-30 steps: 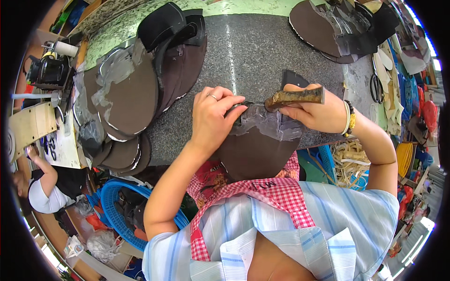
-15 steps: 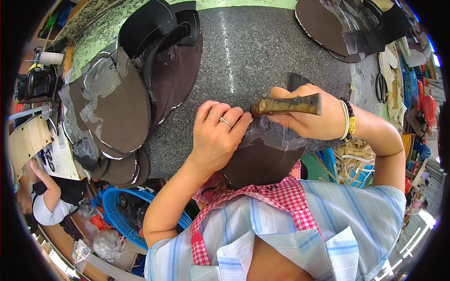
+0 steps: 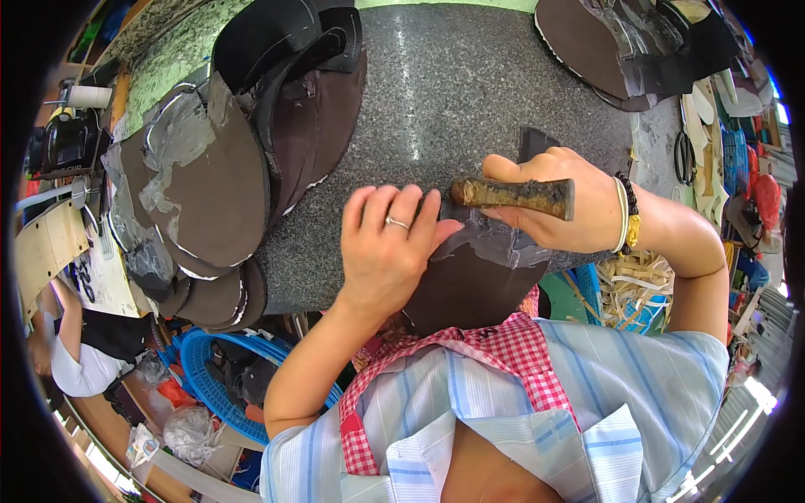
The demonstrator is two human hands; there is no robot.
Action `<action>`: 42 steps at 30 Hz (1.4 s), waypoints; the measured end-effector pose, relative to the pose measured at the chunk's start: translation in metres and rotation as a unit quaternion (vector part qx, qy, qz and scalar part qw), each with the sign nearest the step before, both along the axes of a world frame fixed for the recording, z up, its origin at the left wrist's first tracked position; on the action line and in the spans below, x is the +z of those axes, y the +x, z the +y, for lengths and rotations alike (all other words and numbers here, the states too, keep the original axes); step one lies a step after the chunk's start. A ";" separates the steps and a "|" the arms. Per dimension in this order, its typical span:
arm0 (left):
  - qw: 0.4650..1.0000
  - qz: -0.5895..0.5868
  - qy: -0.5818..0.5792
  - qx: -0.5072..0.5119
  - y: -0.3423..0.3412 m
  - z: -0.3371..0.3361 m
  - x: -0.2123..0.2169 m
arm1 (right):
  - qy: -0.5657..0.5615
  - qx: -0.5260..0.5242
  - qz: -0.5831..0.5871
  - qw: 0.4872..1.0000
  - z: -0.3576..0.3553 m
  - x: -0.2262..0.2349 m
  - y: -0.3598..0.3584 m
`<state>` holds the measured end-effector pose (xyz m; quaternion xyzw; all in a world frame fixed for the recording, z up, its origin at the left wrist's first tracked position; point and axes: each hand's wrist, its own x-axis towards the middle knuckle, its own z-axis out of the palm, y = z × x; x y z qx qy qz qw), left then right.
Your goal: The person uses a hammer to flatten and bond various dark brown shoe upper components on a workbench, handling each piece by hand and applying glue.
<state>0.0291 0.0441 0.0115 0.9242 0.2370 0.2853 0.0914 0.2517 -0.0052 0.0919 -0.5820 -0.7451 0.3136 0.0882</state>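
Observation:
A brown sole-shaped piece (image 3: 486,281) with grey glue-like smears lies at the near edge of the dark stone worktop, partly under my hands. My left hand (image 3: 387,243), with a ring on it, rests by its left side, fingers stretched and thumb held apart. In my right hand (image 3: 570,201) is a stained, yellow-brown hammer (image 3: 513,197), its rounded end pointing left over the piece's far end. My fingers close around it, and its handle is hidden. A black strap (image 3: 535,142) sticks out beyond my right hand.
Stacked brown soles (image 3: 214,197) with black straps stand at the left, with another pair (image 3: 587,46) at the far right. Scissors (image 3: 684,157) lie on the right. Below the worktop are a blue basket (image 3: 205,377) and pale scraps (image 3: 625,285). Another person (image 3: 80,360) is at the left.
My left fingers have lifted and spread away from the hammer's rounded end, and the thumb has come apart from them. The right hand and hammer have hardly moved.

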 end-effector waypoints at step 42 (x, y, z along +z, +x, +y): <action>0.916 -0.001 0.169 0.363 -0.112 0.130 0.112 | 0.259 -0.716 0.279 0.585 -0.068 -0.033 0.280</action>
